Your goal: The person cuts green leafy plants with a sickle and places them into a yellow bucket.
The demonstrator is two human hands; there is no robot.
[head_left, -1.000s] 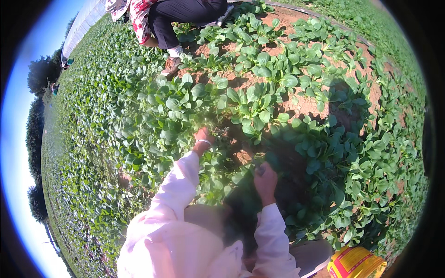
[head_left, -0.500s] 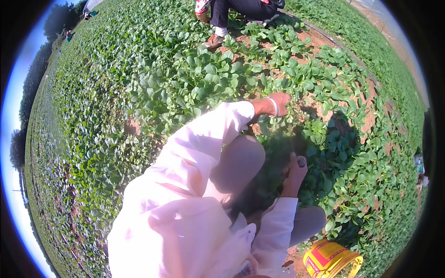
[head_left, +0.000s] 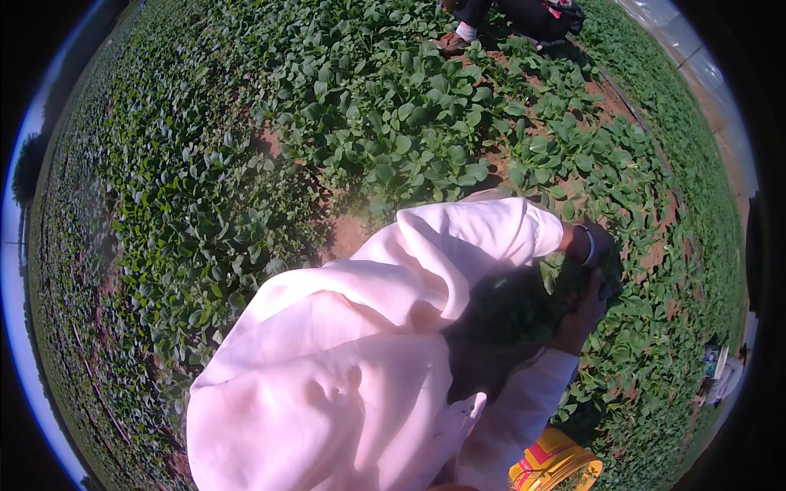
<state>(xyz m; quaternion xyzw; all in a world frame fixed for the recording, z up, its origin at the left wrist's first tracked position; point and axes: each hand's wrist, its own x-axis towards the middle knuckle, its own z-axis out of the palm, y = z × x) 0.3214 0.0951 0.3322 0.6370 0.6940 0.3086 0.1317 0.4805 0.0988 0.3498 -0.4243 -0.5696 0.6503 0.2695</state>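
Note:
My left hand (head_left: 602,244), with a pale band (head_left: 589,245) round the wrist, reaches across to the right and down among low leafy green plants (head_left: 647,327). It lies in shadow and its fingers are hidden. Just below it, my right hand (head_left: 583,313) is closed, its thumb side toward the left hand; what it holds, if anything, is too dark to make out. The two hands are close together, and I cannot tell whether they touch. A leafy sprig (head_left: 552,272) shows beside my left wrist.
A yellow and red bucket (head_left: 557,463) stands low at the right, near my right sleeve. Another person's shoe (head_left: 453,42) and dark trousers (head_left: 536,18) are at the top. A dark hose-like line (head_left: 626,100) runs along the right. Bare reddish soil (head_left: 348,235) shows between plants.
My left hand has moved right and down from the plants ahead, coming close to my right hand. The right hand has shifted right. The view has turned, so the bucket appears lower and further left.

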